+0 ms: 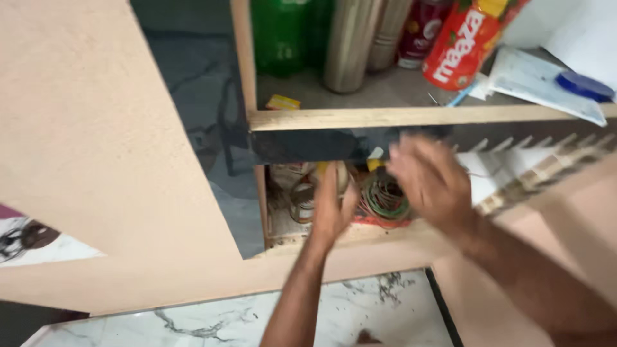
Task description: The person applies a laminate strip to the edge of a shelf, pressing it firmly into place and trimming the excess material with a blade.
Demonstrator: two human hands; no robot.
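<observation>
My left hand (331, 209) reaches into the lower compartment of a wooden shelf (385, 117), fingers up against a pale roll (340, 177); whether it grips the roll I cannot tell. My right hand (427, 183) is blurred, fingers spread, in front of a coil of green and red wires (384, 199). It holds nothing that I can see.
The upper shelf holds green bottles (279, 35), a tan cylinder (350, 45), a dark red bottle (421, 32), an orange bottle (459, 45) and papers (546, 80) with a blue lid (581, 85). A peach wall (90, 148) and a marble counter (225, 321) frame the shelf.
</observation>
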